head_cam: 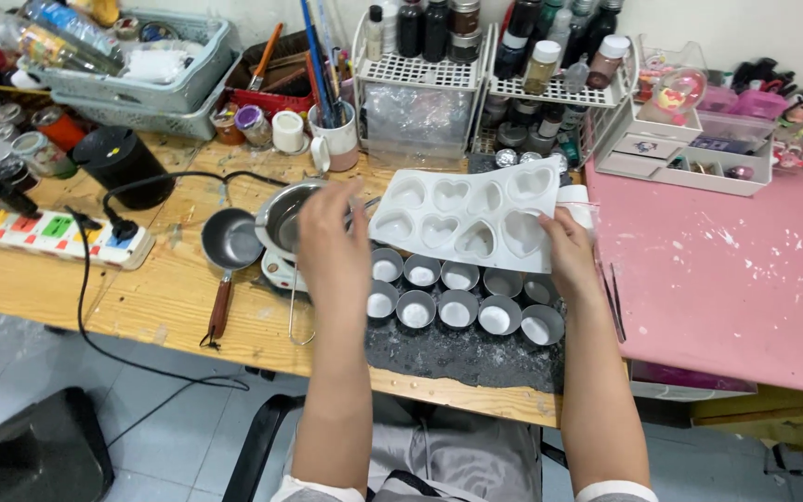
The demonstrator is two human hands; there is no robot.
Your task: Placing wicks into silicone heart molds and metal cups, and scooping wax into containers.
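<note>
Above the wooden worktop [169, 297], both hands are holding up a white mould [476, 209] with heart-shaped cups. The right hand [569, 251] is gripping its lower right corner, with the fingers closed on the edge. The left hand [332, 246] is at the mould's left side, but its back is facing the camera, so I cannot tell if its fingers are closed on the mould or only near it. The mould is tilting, with its far edge up, and it is hanging just over two rows of small round tins [457, 293] with white stuff inside. The tins are sitting on a dark mat [457, 358]. A mould like this looks soft and bendy, so I think it is best to be holding it at both sides and keeping it flat, so it is not sagging in the middle. It should be staying clear of the tins below, because bumping one could be knocking it over. Just left of the left hand, a metal pot [285, 218] is sitting on a little warmer, and a small pan [231, 240] with a wooden handle is lying beside it. That pot may be hot, so the left arm should be keeping away from it.
</note>
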